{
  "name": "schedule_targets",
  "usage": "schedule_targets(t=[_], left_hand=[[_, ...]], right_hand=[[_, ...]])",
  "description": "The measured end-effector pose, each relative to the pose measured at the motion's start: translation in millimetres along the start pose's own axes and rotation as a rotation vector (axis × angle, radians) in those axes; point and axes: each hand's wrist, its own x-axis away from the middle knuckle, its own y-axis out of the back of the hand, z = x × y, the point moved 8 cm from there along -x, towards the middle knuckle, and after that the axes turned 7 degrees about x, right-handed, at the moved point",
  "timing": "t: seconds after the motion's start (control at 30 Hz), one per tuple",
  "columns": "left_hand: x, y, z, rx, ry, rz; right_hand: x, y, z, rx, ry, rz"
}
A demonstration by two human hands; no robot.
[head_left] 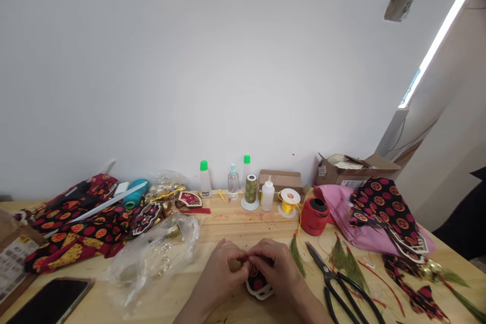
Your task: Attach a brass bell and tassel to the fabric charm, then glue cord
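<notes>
Close to me at the table's middle is a small dark patterned fabric piece with a white scalloped rim. My right hand is closed on its upper right side, fingers bent over it. My left hand is closed in a pinch at the upper left edge of the same piece. The fingertips of both hands meet there, and what lies between them is hidden. Black-handled scissors lie with blades apart to the right of my right hand. A clear plastic bag with small metal bits sits left of my left hand.
Bottles, a green thread spool, a yellow cord spool and a red spool line the back. Green tassels and patterned cloth lie right. Patterned fabric, a phone and a cardboard box are left.
</notes>
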Motion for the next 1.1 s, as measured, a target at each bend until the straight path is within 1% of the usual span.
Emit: schedule_targets(t=[0.23,0.37,0.53,0.7,1.1], left_hand=[[-0.4,-1.0,3.2,0.046,0.017,-0.003],[-0.2,0.4,5.7,0.096,0.032,-0.021],[0.0,0.3,6.3,0.154,0.054,-0.005],[-0.3,0.0,7.6,0.234,0.054,0.0],[0.2,-2.4,4.9,0.218,0.003,0.013]], right_hand=[[-0.8,-1.3,-3.0,0.004,-0.053,0.019],[-0.5,-0.5,-5.3,-0.046,-0.085,0.011],[0.0,-0.2,-9.0,-0.102,-0.134,-0.001],[0.4,-1.2,-13.2,-0.167,-0.15,-0.017],[1.2,-4.0,-16.6,-0.221,-0.18,-0.003]])
